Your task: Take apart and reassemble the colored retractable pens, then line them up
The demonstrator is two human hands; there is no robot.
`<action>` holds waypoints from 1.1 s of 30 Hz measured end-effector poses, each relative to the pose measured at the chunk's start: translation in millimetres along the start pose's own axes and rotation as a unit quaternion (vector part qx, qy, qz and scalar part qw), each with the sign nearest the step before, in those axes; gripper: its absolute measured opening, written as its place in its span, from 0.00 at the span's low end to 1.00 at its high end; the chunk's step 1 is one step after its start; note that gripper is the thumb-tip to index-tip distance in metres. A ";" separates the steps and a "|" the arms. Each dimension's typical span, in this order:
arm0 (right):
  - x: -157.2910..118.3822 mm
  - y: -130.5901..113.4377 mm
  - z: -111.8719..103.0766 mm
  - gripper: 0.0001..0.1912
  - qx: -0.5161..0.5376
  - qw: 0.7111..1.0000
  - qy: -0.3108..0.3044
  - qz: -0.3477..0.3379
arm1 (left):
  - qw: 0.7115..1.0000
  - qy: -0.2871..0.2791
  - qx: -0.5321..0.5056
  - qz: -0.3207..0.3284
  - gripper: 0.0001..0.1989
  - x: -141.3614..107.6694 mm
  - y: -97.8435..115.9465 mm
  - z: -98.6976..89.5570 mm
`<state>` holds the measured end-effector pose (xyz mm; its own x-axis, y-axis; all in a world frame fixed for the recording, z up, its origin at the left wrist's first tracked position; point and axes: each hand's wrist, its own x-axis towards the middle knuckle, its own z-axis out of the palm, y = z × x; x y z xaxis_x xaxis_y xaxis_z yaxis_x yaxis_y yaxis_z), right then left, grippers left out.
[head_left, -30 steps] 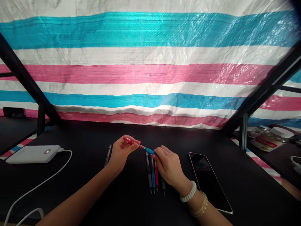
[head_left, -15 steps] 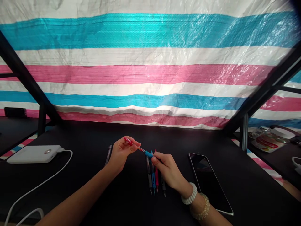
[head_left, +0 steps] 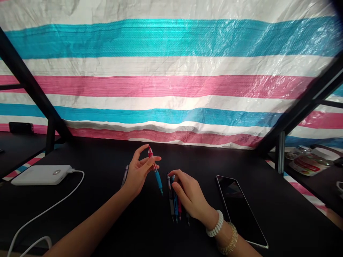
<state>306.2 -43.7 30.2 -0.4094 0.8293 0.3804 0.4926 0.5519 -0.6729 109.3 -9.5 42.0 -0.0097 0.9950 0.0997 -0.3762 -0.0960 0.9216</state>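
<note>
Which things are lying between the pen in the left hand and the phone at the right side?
In the head view: the right hand and a group of pens it partly hides.

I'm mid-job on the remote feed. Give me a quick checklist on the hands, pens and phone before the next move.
1. Red-topped pen held in the left hand: ok, between the fingers.
2. Its blue-grip end pointing down: ok, angled toward the table.
3. Right hand off that pen: ok, the two are apart.
4. Right hand touching the grouped pens: cannot tell, fingers overlap them in view.
5. Grouped pens fully visible: not ok, the right hand covers parts of them.
6. Right forearm off the phone: cannot tell, one overlaps the other in view.
</note>
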 end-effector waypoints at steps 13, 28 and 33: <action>0.3 -2.1 -1.0 0.15 -0.013 1.000 0.027 0.000 | 0.997 -0.065 0.036 0.000 0.23 -1.3 0.2 0.1; 0.9 -0.6 -0.1 0.14 -0.022 0.999 0.033 -0.002 | 0.997 -0.061 0.046 -0.002 0.23 -0.8 0.4 -1.1; 0.6 -0.3 -0.3 0.14 -0.023 0.999 0.035 0.000 | 0.998 -0.040 0.045 -0.008 0.27 0.5 1.1 -0.1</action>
<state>306.0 -43.3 30.9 -0.3561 0.8323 0.4248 0.5279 0.5543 -0.6435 108.8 -9.1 43.1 0.0706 0.9913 0.1112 -0.2908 -0.0862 0.9529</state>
